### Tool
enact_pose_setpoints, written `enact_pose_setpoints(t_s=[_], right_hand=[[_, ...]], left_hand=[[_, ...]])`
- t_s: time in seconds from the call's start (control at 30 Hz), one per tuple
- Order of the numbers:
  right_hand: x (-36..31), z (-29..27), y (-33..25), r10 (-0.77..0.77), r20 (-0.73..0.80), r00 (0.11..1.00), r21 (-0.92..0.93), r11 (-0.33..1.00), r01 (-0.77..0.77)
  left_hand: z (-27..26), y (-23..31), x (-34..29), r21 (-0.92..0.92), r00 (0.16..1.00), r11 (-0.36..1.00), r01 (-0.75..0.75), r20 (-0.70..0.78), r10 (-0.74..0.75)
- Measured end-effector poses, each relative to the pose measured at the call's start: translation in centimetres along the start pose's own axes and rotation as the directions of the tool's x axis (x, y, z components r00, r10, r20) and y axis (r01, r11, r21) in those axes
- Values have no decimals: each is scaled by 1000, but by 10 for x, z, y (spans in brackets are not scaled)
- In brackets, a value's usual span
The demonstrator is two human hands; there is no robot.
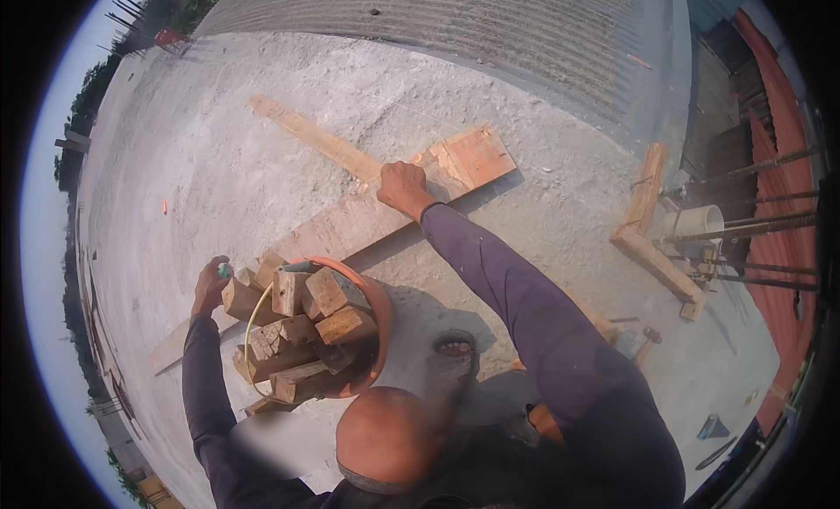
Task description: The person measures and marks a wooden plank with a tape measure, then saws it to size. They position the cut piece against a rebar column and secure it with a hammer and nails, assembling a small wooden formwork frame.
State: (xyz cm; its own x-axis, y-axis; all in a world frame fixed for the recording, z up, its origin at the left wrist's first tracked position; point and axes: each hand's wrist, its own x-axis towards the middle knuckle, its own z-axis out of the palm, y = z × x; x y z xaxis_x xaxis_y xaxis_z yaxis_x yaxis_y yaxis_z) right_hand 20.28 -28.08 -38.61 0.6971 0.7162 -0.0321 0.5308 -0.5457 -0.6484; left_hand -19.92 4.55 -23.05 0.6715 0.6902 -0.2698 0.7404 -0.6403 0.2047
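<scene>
Working with both hands well apart here. Left hand (208, 287) has its fingers curled round a small green thing (225, 270), too small for me to make out, just beside a bucket (382, 309) loaded with wood blocks (334, 290). Right hand (404, 189) is balled up at the near end of a narrow wooden strip (317, 141), over a wide plank (346, 224); can't tell if it's gripping the strip or just pressing down.

The strip's long axis slants away from the right hand, far end pointing forward and to the left. The plank lies crosswise to that: one end sticks out just past the right hand, forward and to the right, and the rest slopes back toward the left hand, going behind the bucket. Bucket's between the hands, closer to the body. Well right of the right hand there's an angled timber piece (643, 238).
</scene>
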Motion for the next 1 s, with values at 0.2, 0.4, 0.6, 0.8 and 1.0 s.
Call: enact_pose_setpoints(t_s=[0.2, 0.4, 0.6, 0.8, 1.0], right_hand=[[6, -27, -14, 67, 167, 984, -132, 990, -45], [3, -34, -19, 69, 167, 984, -124, 991, -49], [16, -31, -15, 61, 222, 973, -152, 988, -27], [-24, -58, 17, -90, 216, 972, -27, 995, 98], [-148, -132, 78, -50, 548, 835, -106, 986, 128]], left_hand=[[74, -40, -75, 3, 921, 968, 252, 307, -241], [12, 35, -186, -950, 969, 199, 242, 225, -106], [19, 116, -187, -822, 997, 568, 31, 69, 46], [3, 112, -137, -614, 974, 764, 197, 31, -226], [-34, 166, 23, -319, 947, 897, -307, -9, 321]])
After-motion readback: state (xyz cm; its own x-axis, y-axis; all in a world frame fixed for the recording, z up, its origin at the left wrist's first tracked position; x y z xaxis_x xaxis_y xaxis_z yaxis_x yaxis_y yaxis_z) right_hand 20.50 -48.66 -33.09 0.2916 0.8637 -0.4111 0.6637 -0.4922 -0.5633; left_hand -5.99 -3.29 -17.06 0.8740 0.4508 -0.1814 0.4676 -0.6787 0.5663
